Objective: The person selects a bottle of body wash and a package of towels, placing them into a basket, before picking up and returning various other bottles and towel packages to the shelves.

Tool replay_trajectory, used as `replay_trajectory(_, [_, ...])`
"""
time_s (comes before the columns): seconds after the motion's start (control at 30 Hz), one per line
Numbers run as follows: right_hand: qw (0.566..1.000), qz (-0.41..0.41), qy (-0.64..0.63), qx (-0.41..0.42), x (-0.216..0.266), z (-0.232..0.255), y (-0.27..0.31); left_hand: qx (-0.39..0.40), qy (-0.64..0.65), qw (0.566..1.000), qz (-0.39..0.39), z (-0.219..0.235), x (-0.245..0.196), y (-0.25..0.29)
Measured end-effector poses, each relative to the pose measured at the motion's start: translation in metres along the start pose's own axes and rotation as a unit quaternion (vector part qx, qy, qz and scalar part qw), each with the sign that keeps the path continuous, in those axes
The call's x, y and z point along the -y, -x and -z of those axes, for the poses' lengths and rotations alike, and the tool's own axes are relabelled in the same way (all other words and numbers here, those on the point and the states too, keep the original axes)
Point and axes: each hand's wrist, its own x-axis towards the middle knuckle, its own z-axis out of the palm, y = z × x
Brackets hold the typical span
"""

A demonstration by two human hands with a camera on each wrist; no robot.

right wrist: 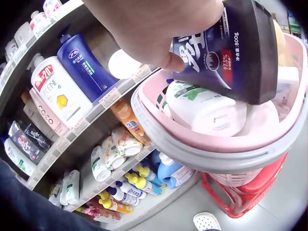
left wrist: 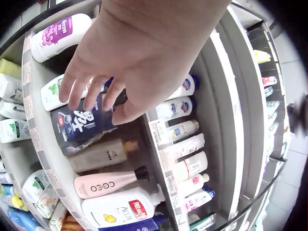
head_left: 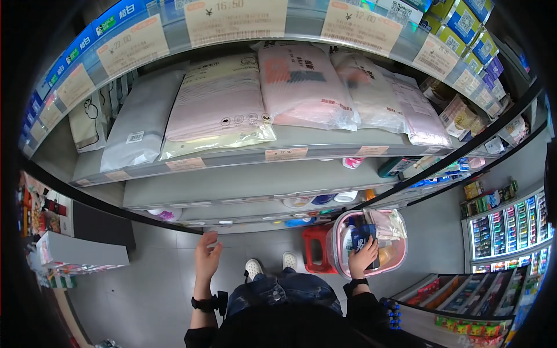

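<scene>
My right hand [head_left: 363,256] grips a dark navy bottle [right wrist: 250,55] labelled 800g, tilted over the pink basket [right wrist: 192,139]. The fingers lie across its label side in the right wrist view. Below it in the basket lies a white bottle [right wrist: 207,110] with a green leaf print, and the head view also shows a pale plastic-wrapped pack [head_left: 387,223] there. My left hand [head_left: 207,255] is held in front of the shelves with its fingers loosely bent and holds nothing. In the left wrist view it overlaps a dark pack [left wrist: 79,127] among the shelved bottles.
The basket stands on a red stool [head_left: 314,249] beside my feet. Ahead rises a shelf unit [head_left: 232,155] with wrapped packs on top and bottles lower down. A grey-white display box [head_left: 81,255] is at left, a snack rack [head_left: 458,296] at right, and drink coolers [head_left: 510,229] farther right.
</scene>
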Motion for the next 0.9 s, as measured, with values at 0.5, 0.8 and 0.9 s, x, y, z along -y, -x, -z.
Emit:
replay_trajectory(0.5, [0.999, 0.012, -0.040, 0.033, -0.011, 0.012, 0.004, -0.133, -0.306, 0.930, -0.156, 0.027, 0.180, -0.222])
replay_trajectory(0.8, [0.997, 0.002, -0.040, 0.060, -0.016, 0.015, 0.010, -0.125, -0.032, 0.984, -0.121, 0.025, 0.103, -0.149])
replay_trajectory(0.9, [0.998, 0.000, -0.030, 0.055, -0.015, 0.014, 0.011, -0.148, -0.027, 0.985, -0.088, 0.032, 0.088, -0.121])
